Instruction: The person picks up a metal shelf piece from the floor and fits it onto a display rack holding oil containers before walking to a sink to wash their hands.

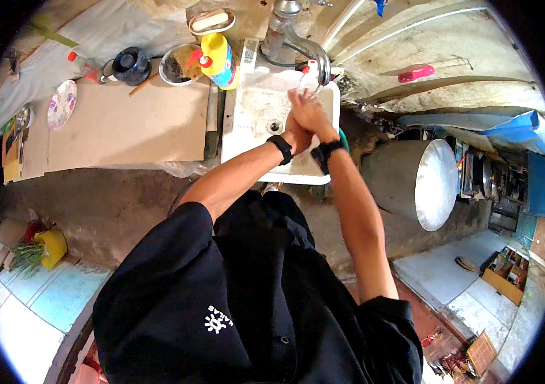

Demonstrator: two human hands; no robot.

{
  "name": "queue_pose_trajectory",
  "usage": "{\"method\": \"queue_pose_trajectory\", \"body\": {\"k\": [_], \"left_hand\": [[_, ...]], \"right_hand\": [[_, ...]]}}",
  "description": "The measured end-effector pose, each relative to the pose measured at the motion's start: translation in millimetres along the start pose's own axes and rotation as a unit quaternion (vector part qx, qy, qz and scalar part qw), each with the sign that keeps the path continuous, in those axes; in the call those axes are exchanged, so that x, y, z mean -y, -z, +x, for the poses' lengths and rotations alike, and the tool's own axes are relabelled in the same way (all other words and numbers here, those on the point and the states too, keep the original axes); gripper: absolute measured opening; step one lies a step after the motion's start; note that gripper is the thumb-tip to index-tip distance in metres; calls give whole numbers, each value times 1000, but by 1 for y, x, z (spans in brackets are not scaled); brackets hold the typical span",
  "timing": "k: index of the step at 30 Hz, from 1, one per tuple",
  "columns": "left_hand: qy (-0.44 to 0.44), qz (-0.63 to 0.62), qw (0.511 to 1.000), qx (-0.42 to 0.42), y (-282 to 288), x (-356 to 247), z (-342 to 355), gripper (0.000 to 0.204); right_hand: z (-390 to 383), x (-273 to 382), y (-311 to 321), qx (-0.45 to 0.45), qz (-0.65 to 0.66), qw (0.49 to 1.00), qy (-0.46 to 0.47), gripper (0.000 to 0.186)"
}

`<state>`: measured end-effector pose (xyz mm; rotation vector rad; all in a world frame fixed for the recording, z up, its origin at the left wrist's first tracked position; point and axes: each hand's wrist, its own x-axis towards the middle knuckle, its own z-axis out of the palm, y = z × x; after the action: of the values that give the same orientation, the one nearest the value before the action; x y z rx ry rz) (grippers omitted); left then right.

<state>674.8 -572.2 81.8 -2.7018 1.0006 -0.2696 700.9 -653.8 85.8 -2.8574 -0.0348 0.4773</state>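
Observation:
My left hand [297, 136] and my right hand [311, 116] press against each other over the white sink [229, 121], near its right side. The right hand lies on top, its fingers stretched out over the left. Most of the left hand's fingers are hidden beneath it. Each wrist wears a black band. Just beyond my fingertips stand a small white bottle with a red top [309, 72] and the curved metal faucet [325, 61]. The sink's drain [274, 127] shows left of my hands. Whether water runs over them I cannot make out.
Left of the sink stand a yellow bottle with a red cap [220, 63], a bowl [176, 78] with a brown sponge-like thing and a dark pot [131, 66]. A soap dish [228, 27] sits behind. To the right is a large metal drum [400, 176].

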Motion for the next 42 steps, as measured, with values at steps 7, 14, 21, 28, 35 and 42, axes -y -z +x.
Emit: {"method": "queue_pose_trajectory", "body": {"k": [7,14,21,28,35,42], "left_hand": [[14,-139,989,-53,10,23,-2,53],[-4,-257,962,-93,17,47,7,43],[180,-542,821,3,28,47,37,30],[222,-804,544,95,20,44,35,31],[177,-874,445,84,3,45,25,28],[202,-789,577,-55,-24,35,-14,26]], "right_hand": [[-17,42,15,-132,26,991,-11,54],[-48,28,67,-132,123,979,96,38],[-71,35,209,-301,27,952,53,38],[-20,87,255,-362,-47,909,203,43],[-1,65,239,-406,-110,868,263,46],[13,59,251,-410,-150,853,285,37]]}}
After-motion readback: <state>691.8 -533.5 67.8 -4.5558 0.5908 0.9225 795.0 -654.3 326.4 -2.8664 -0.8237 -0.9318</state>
